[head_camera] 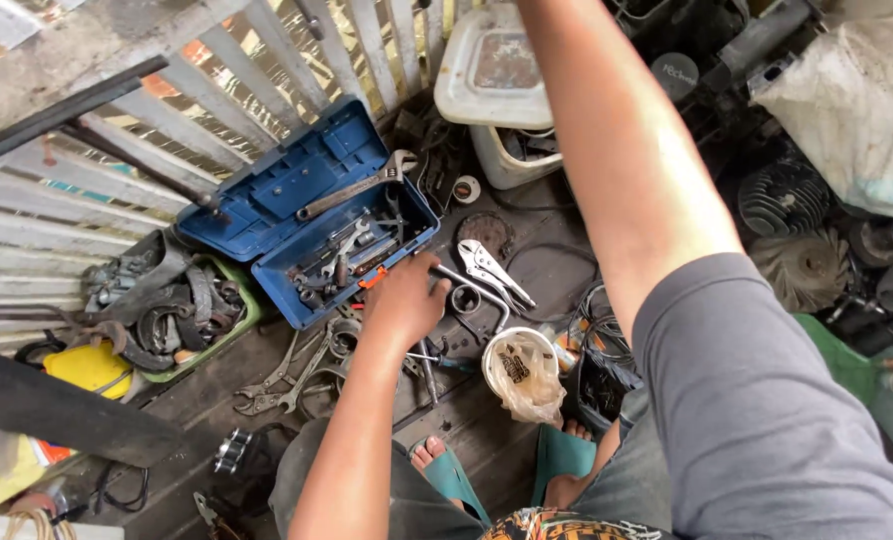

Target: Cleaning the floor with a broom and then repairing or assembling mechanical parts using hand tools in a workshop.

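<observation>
At frame centre, the left hand is closing around a metal tool, its handle partly hidden by the fingers, just beside the open blue toolbox. Locking pliers are lying nearby on the wooden floor. The right arm is running out of the frame's top, its hand unseen.

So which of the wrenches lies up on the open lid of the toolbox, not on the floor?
The long adjustable wrench, lying diagonally across the blue toolbox lid. The other wrenches lie fanned on the floor below the left hand.
</observation>
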